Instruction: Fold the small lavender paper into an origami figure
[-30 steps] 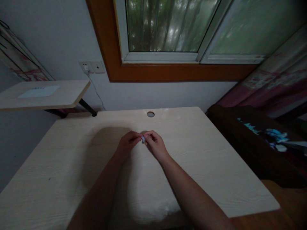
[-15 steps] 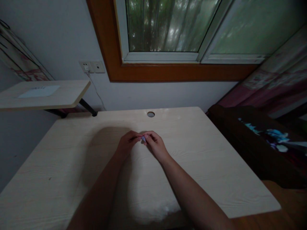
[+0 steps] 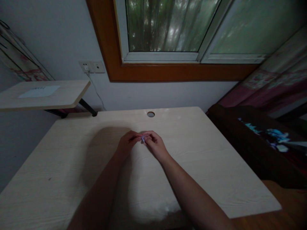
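Both hands meet over the middle of a pale wooden desk (image 3: 203, 159). My left hand (image 3: 127, 143) and my right hand (image 3: 154, 144) have their fingers curled and pinched together on a tiny pale bluish-white object (image 3: 143, 138) held between the fingertips. The object is mostly hidden by the fingers and too small to name. Both forearms reach in from the bottom edge of the view.
A round cable hole (image 3: 151, 114) sits near the desk's far edge. A smaller side table (image 3: 69, 92) with a white sheet (image 3: 39, 91) stands at the left. A wall socket (image 3: 92, 67), a window (image 3: 168, 28) and dark furniture (image 3: 259, 140) at the right surround the desk.
Hardly anything differs. The fingertips have shifted slightly around the small object; hands and arms stay in the same place.
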`<state>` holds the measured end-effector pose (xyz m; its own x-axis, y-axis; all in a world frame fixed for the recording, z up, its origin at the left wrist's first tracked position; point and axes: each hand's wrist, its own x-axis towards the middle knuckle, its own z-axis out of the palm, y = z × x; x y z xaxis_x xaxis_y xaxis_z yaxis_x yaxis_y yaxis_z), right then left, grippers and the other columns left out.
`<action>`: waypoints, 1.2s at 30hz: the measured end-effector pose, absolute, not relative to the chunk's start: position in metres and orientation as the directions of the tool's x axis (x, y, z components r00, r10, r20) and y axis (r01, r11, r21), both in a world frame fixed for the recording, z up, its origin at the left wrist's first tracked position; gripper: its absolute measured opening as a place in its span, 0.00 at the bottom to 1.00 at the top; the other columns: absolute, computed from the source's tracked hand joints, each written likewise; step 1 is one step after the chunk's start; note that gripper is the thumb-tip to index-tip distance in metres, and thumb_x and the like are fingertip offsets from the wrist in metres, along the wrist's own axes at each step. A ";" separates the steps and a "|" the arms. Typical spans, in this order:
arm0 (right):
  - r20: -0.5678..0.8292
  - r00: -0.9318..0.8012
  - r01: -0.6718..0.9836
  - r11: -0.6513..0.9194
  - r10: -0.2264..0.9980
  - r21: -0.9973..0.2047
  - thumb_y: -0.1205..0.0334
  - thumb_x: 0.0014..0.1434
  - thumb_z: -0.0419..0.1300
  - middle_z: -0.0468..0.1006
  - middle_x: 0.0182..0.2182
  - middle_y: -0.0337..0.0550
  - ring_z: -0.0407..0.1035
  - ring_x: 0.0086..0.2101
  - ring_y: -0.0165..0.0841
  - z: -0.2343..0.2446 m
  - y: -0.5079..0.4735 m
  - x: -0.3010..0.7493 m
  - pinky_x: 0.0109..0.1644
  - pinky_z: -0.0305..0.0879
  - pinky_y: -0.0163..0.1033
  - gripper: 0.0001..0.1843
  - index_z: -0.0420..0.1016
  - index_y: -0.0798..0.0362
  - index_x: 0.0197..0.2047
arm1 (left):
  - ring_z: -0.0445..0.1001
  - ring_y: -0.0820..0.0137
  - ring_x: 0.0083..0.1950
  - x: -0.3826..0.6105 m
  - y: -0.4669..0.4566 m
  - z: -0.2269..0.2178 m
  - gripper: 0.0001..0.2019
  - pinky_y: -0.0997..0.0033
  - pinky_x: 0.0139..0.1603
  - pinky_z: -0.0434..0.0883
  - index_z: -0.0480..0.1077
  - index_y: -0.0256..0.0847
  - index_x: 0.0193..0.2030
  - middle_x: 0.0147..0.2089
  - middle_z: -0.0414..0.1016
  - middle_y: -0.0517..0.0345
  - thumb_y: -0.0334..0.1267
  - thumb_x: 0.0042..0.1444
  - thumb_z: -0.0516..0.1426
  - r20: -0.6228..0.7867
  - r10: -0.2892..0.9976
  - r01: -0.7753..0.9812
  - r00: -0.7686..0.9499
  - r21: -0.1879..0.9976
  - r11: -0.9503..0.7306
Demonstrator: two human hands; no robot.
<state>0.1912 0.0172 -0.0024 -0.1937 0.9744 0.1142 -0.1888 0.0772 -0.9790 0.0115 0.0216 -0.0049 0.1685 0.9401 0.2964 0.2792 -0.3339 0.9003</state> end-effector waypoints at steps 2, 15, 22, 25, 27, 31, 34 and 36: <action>0.104 -0.181 -0.168 0.073 0.978 -0.983 0.59 0.57 0.65 0.76 0.27 0.37 0.68 0.28 0.30 -0.004 0.018 0.191 0.34 0.64 0.35 0.09 0.77 0.51 0.41 | 0.76 0.69 0.41 0.012 0.021 -0.004 0.06 0.70 0.44 0.70 0.78 0.44 0.40 0.38 0.77 0.58 0.40 0.60 0.60 0.291 0.941 0.289 0.173 0.898 -0.331; 0.098 -0.123 -0.200 0.072 0.988 -0.977 0.54 0.56 0.67 0.74 0.24 0.36 0.67 0.25 0.29 -0.012 0.023 0.188 0.31 0.61 0.35 0.10 0.76 0.52 0.36 | 0.77 0.70 0.38 0.019 0.017 -0.002 0.11 0.70 0.40 0.75 0.72 0.42 0.45 0.41 0.77 0.56 0.37 0.55 0.63 0.309 0.949 0.192 0.061 0.929 -0.315; 0.096 -0.120 -0.213 0.069 0.988 -0.975 0.55 0.57 0.66 0.74 0.25 0.36 0.67 0.25 0.28 -0.012 0.022 0.190 0.31 0.61 0.34 0.08 0.76 0.51 0.36 | 0.73 0.66 0.50 0.017 0.017 -0.005 0.09 0.68 0.42 0.77 0.74 0.44 0.44 0.50 0.69 0.51 0.33 0.56 0.63 0.550 0.806 0.299 0.217 0.749 -0.591; 0.100 -0.113 -0.178 0.079 0.989 -0.981 0.55 0.57 0.65 0.74 0.24 0.35 0.67 0.25 0.29 -0.012 0.021 0.191 0.31 0.62 0.35 0.09 0.76 0.51 0.36 | 0.72 0.67 0.48 0.018 0.017 -0.003 0.07 0.68 0.43 0.78 0.76 0.45 0.43 0.48 0.69 0.52 0.32 0.57 0.63 0.556 0.796 0.346 0.237 0.717 -0.604; 0.098 -0.112 -0.174 0.078 0.989 -0.982 0.54 0.57 0.65 0.74 0.24 0.36 0.67 0.25 0.29 -0.012 0.021 0.190 0.31 0.62 0.35 0.09 0.76 0.51 0.36 | 0.73 0.67 0.47 0.018 0.017 -0.002 0.06 0.68 0.42 0.78 0.76 0.45 0.42 0.47 0.69 0.52 0.32 0.57 0.63 0.556 0.799 0.354 0.228 0.717 -0.600; 0.100 -0.109 -0.182 0.079 0.989 -0.980 0.54 0.57 0.66 0.75 0.25 0.36 0.68 0.26 0.29 -0.011 0.021 0.190 0.32 0.63 0.35 0.10 0.76 0.51 0.36 | 0.73 0.68 0.46 0.019 0.017 -0.002 0.04 0.70 0.40 0.78 0.76 0.44 0.40 0.46 0.70 0.53 0.33 0.58 0.62 0.567 0.797 0.397 0.209 0.695 -0.599; 0.103 -0.102 -0.174 0.084 0.989 -0.981 0.53 0.57 0.66 0.75 0.25 0.36 0.68 0.26 0.29 -0.011 0.021 0.190 0.33 0.65 0.35 0.11 0.76 0.51 0.36 | 0.74 0.69 0.45 0.019 0.015 -0.004 0.04 0.70 0.40 0.77 0.75 0.44 0.41 0.45 0.70 0.54 0.33 0.59 0.61 0.588 0.780 0.459 0.213 0.645 -0.611; 0.109 -0.089 -0.161 0.093 0.990 -0.983 0.53 0.57 0.66 0.76 0.26 0.37 0.69 0.27 0.30 -0.012 0.021 0.189 0.33 0.65 0.35 0.11 0.76 0.51 0.37 | 0.74 0.69 0.45 0.020 0.014 -0.004 0.05 0.70 0.41 0.76 0.75 0.44 0.42 0.46 0.71 0.53 0.33 0.60 0.60 0.595 0.770 0.498 0.229 0.608 -0.618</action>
